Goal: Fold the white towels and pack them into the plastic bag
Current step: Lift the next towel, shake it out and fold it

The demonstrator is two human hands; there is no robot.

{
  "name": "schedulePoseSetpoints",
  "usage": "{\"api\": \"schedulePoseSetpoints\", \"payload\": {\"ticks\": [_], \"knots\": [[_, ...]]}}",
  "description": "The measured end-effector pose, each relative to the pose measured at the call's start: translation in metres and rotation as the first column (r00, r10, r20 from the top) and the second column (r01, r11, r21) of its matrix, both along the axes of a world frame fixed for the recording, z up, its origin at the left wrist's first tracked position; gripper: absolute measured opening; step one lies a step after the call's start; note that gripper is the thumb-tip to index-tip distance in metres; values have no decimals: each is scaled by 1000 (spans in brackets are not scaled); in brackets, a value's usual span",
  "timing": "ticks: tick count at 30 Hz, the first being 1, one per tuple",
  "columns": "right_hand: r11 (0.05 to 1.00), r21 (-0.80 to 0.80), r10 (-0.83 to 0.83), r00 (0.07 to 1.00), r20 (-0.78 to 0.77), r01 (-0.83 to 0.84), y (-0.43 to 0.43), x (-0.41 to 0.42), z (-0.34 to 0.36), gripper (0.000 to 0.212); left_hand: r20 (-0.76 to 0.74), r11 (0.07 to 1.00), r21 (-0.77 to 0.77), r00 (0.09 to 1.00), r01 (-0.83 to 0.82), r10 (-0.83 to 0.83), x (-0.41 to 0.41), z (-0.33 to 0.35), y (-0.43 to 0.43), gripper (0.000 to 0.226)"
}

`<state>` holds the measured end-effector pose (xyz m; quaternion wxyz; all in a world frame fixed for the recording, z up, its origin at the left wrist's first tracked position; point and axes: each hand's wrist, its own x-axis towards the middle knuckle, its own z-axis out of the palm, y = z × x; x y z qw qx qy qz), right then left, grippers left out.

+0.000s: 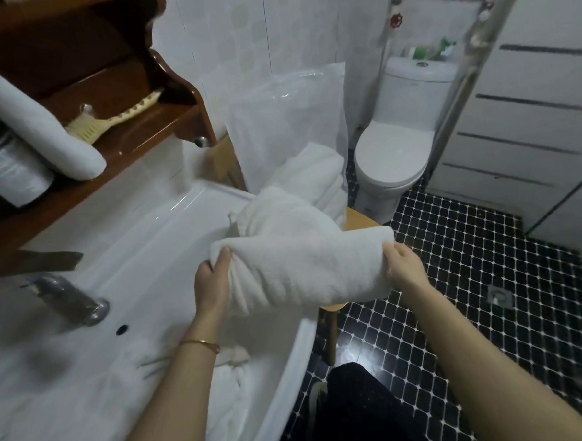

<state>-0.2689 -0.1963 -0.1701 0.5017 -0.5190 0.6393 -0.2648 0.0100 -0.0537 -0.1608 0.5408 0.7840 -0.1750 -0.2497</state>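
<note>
A folded white towel [302, 263] hangs in the air over the sink's right rim, held at both ends. My left hand [211, 278] grips its left end and my right hand [401, 265] grips its right end. Behind it a stack of folded white towels [317, 178] lies on a wooden stool [360, 220]. A clear plastic bag [288, 122] stands upright behind the stack, against the wall. More white towel cloth [224, 392] lies crumpled on the counter under my left forearm.
The white sink [169, 247] with a chrome tap [68, 299] fills the left. Above it a wooden shelf [136, 134] holds a rolled towel, a brush and a bottle. A toilet [394, 154] stands beyond the stool. Black mosaic floor [455, 296] spreads right.
</note>
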Motion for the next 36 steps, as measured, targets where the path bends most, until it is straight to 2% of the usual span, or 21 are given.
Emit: {"api": "schedulePoseSetpoints", "payload": {"ticks": [3, 6, 8, 9, 11, 13, 16, 19, 21, 24, 25, 27, 29, 30, 31, 32, 33, 34, 35, 36], "knots": [[992, 119, 25, 991, 129, -40, 1, 3, -13, 51, 0, 986, 167, 1000, -30, 31, 7, -12, -15, 46], [987, 160, -31, 995, 91, 16, 3, 14, -28, 57, -16, 977, 211, 1000, -19, 23, 9, -20, -18, 50], [971, 201, -142, 988, 59, 127, 2, 22, -37, 56, -124, 987, 151, 992, 53, -34, 8, -23, -14, 40], [960, 223, -182, 983, 28, 172, 0, 24, -40, 56, -229, 991, 83, 970, 101, -80, 6, -25, -10, 33], [947, 246, -203, 978, -46, 208, -4, 27, -47, 55, -438, 984, -36, 883, 172, -170, -1, -33, 1, 25], [952, 232, -182, 979, -87, 198, -10, 27, -52, 54, -552, 982, -114, 812, 149, -188, -8, -45, 10, 20], [969, 190, -123, 978, -169, 155, -20, 26, -52, 47, -624, 991, -133, 774, 28, -106, -10, -55, 15, 19], [984, 152, -54, 967, -250, 94, -30, 25, -43, 46, -589, 988, -114, 808, -106, 18, -12, -56, 12, 17], [993, 120, 38, 943, -331, 2, -36, 23, -34, 48, -479, 971, -98, 865, -220, 148, -17, -50, 7, 18], [982, 142, 171, 887, -428, -121, -45, 24, -13, 54, -306, 933, -133, 909, -334, 282, -23, -33, 4, 42], [977, 155, 201, 870, -451, -145, -47, 24, -6, 56, -260, 932, -126, 918, -340, 299, -24, -28, 5, 50], [976, 130, 218, 839, -499, -176, -47, 25, 7, 58, -213, 944, -54, 927, -326, 309, -22, -21, 7, 49], [983, 21, 161, 811, -562, -180, -36, 28, 18, 56, -238, 962, 26, 933, -272, 271, -19, -21, 6, 38], [972, -93, 116, 782, -613, -217, -25, 32, 23, 55, -249, 970, 54, 938, -235, 241, -16, -21, 5, 33], [915, -257, 75, 758, -648, -310, -11, 36, 25, 54, -242, 978, 82, 949, -190, 205, -12, -21, 2, 29], [800, -410, 82, 756, -650, -439, 4, 41, 27, 55, -223, 984, 111, 961, -139, 161, -9, -19, -2, 25], [657, -490, 169, 745, -645, -573, 21, 48, 27, 61, -202, 987, 129, 972, -92, 117, -3, -17, -6, 23], [529, -479, 281, 678, -679, -700, 36, 53, 24, 72, -189, 989, 141, 979, -54, 80, 2, -14, -10, 23], [431, -408, 351, 567, -745, -804, 47, 58, 19, 86, -187, 988, 152, 981, -25, 54, 8, -11, -14, 27], [372, -324, 351, 456, -818, -870, 52, 61, 12, 98, -197, 986, 166, 980, -2, 36, 14, -8, -17, 32]]}}
